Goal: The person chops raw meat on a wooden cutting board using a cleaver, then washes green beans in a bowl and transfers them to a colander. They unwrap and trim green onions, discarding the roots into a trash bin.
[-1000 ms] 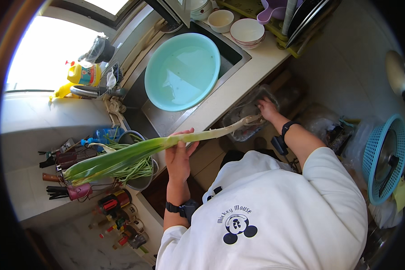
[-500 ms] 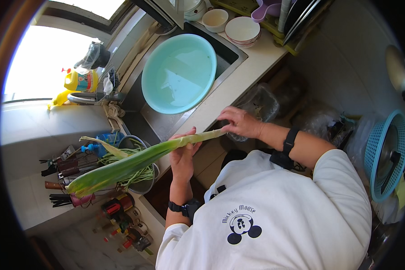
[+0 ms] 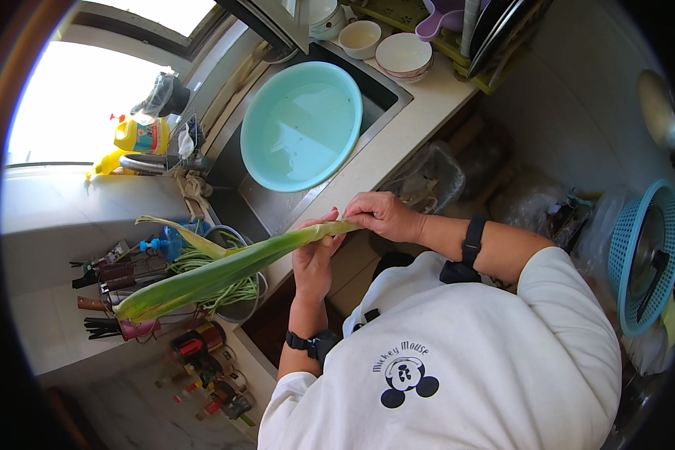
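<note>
A large green onion lies slantwise in front of me, its broad green leaves to the left and its pale stalk to the right. My left hand supports the stalk from below, thumb and fingers closed around it. Close beside it, my right hand pinches the pale end of the stalk; its fingertips hide the tip. Under the leaves, a metal pot holds a heap of long green beans. A dry-looking yellowish leaf sticks out from the onion's upper side.
A turquoise basin with water stands in the steel sink. Bowls sit behind it on the counter. Below the counter edge hangs a clear plastic bag. A blue colander is at the right, bottles at the lower left.
My right hand has slid left along the stalk and now sits almost against my left hand. The onion has stayed nearly where it was.
</note>
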A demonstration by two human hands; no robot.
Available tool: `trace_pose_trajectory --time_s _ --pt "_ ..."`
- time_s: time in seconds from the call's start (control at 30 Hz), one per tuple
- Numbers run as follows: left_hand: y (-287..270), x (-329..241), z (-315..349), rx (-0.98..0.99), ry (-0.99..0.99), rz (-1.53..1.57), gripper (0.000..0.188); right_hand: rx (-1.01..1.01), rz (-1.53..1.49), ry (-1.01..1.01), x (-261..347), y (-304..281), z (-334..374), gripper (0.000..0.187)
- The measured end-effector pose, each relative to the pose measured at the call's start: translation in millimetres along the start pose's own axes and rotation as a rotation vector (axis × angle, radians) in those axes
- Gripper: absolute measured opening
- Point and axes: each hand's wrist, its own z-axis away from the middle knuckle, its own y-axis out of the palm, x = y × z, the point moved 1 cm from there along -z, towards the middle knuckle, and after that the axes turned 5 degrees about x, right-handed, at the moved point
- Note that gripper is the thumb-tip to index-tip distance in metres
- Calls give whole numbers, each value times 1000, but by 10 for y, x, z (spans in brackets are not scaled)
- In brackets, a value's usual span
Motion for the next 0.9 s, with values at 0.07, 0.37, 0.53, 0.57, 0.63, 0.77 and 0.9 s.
trace_pose_trajectory --time_s 0.07,0.37,0.53,0.57,0.63,0.77,0.9 --pt "4 6 8 20 9 -4 28 -8 8 125 -11 5 38 7" --pt "90 50 26 -13 114 -215 34 52 -296 516 -60 25 115 11" --pt "80 140 45 -2 62 -139 29 -64 -544 633 -335 41 207 12" --pt "68 165 54 7 60 -142 28 -91 -590 664 -384 34 227 12" --pt "40 211 73 24 58 -148 26 -164 -684 743 -443 9 242 13" --pt "82 147 102 12 4 24 27 -364 -843 920 -629 -107 271 15" --pt "29 120 128 20 -4 85 27 -572 -904 1052 -1050 -218 348 16"
